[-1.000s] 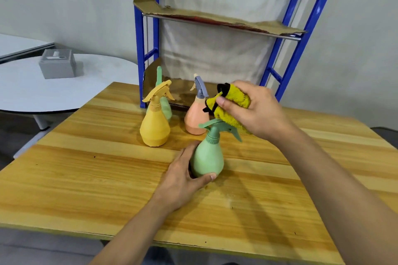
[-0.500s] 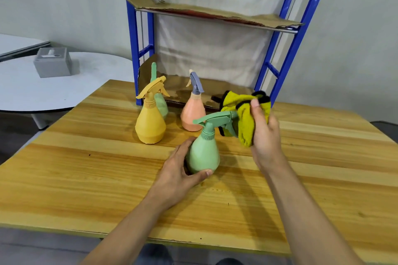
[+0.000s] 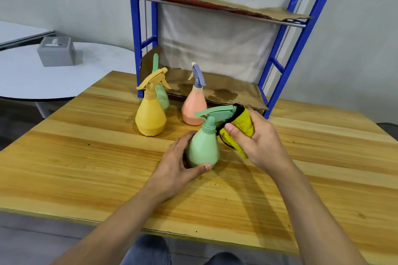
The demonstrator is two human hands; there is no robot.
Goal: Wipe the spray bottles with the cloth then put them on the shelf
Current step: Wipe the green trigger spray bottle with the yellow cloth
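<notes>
Four spray bottles stand close; left hand (image 3: 178,168) grips the green spray bottle (image 3: 203,146), right hand (image 3: 256,142) clutches the yellow cloth (image 3: 241,125); hard wiping may topple the peach bottle (image 3: 193,105).

Four spray bottles stand on the table (image 3: 86,168) before the shelf (image 3: 286,66): the nearest bottle (image 3: 203,146) sits between the left hand (image 3: 178,170) and the cloth (image 3: 239,129) in the right hand (image 3: 258,146). Behind it stands another bottle (image 3: 193,105). Further left is a third bottle (image 3: 150,116), with the fourth bottle (image 3: 162,97) just behind that.
</notes>
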